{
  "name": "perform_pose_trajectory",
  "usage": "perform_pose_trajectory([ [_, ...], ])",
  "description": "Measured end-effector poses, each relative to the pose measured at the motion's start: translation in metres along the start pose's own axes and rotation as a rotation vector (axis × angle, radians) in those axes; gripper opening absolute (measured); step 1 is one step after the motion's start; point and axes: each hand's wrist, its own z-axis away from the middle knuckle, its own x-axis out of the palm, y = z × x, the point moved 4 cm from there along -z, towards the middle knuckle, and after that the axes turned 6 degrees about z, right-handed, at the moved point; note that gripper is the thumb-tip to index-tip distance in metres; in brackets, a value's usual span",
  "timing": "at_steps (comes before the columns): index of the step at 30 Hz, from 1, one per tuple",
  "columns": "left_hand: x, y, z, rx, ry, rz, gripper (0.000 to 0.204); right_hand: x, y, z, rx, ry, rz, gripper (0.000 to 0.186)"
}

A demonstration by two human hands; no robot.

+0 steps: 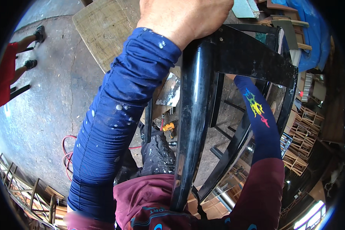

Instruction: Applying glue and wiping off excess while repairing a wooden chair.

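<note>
A black wooden chair frame [193, 96] fills the middle, tilted, with one glossy post running down against my maroon shirt. Pale scuffs and worn patches mark that post. At the top edge, my left hand [184, 17] rests against the chair's upper corner, beside the wide curved rail [253, 53]. It looks curled closed, but its fingertips are cut off by the picture's edge, so what it holds is hidden. My right arm reaches behind the chair's bars; only a sliver of my right hand [230, 76] shows past the sleeve, its fingers hidden by the frame.
A worn wooden board [103, 36] lies at the upper left. Below, near my feet, is a yellow power tool [168, 127], with a red hose [67, 157] on the concrete floor. Stacked wooden frames [304, 138] and a blue tarp [314, 34] stand right. Another person [5, 74] is far left.
</note>
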Motion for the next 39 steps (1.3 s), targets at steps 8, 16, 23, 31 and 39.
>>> perform_pose_trajectory([
  [8, -0.005, -0.001, -0.004, -0.067, 0.080, 0.046, 0.063, 0.012, -0.002, -0.014, -0.015, -0.090, 0.049, 0.059],
  [16, -0.008, 0.005, -0.001, -0.187, 0.025, 0.020, 0.069, 0.013, -0.034, 0.015, -0.003, -0.146, 0.100, 0.059],
  [23, -0.016, 0.018, -0.010, -0.348, -0.083, 0.186, 0.062, 0.016, 0.003, 0.035, 0.006, -0.233, 0.096, 0.059],
  [31, -0.008, 0.009, -0.008, -0.265, -0.038, 0.119, 0.073, -0.025, -0.030, 0.032, 0.065, -0.508, 0.186, 0.065],
  [39, -0.011, 0.007, 0.005, 0.040, 0.021, 0.463, 0.074, 0.009, -0.013, 0.033, 0.195, -0.135, -0.316, 0.066],
])
